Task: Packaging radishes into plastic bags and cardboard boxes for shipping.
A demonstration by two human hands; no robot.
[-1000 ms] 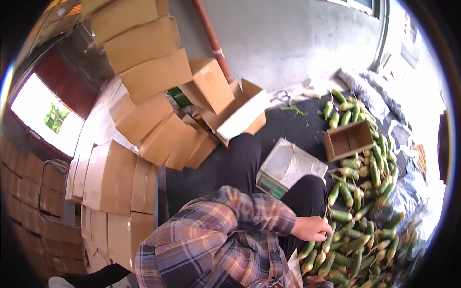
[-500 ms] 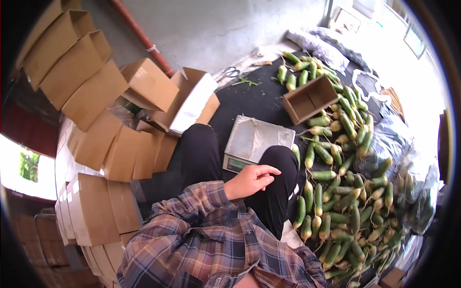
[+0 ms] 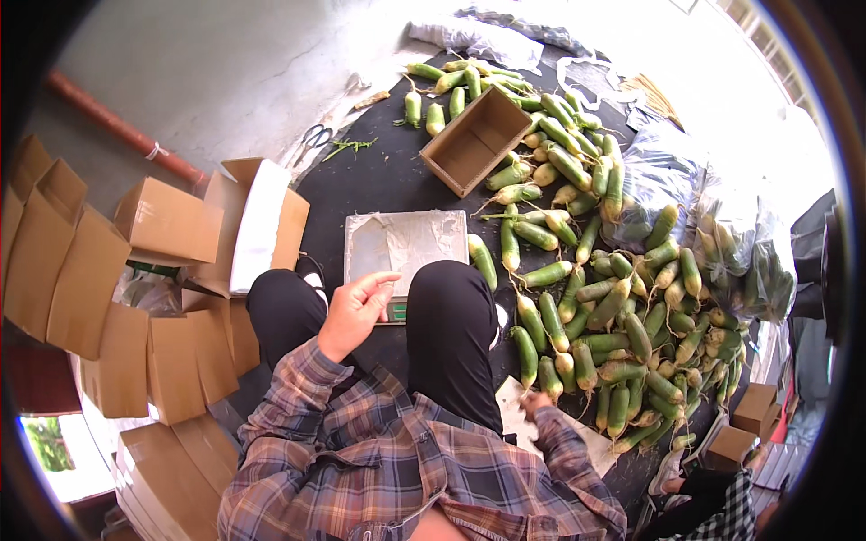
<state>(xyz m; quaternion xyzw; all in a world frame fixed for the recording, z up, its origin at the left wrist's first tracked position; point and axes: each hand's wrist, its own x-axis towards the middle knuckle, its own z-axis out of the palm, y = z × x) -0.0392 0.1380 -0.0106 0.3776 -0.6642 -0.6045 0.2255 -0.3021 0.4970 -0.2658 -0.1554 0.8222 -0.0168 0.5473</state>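
Nearest: plaid shirt (image 3: 361, 482), then both hands. L hand (image 3: 359, 311) is part-open, fingers bent, thumb a bit apart, nothing seen in it; it's over the front edge of the scale (image 3: 419, 239), can't tell if touching. R hand (image 3: 538, 404) is low, at the near edge of the green radishes (image 3: 550, 320), by a pale sheet (image 3: 514, 424); too small/blurred to tell how far open or if it has hold of anything.

R knee (image 3: 446, 311) overlaps the scale's corner in view; a bump would prob. shift it & upset a reading. Wrinkled film on the pan could let a round radish roll off. Radishes lie loose on the black mat (image 3: 388, 180), right of the scale; tugging a low one could start others rolling or snap thin roots.

Beyond: small open carton (image 3: 442, 169) amid radishes, looks tilted, so poss. tips if those under it shift. Scissors (image 3: 316, 136) farther off, by the wall (image 3: 244, 72); low risk unless someone reaches there blindly.
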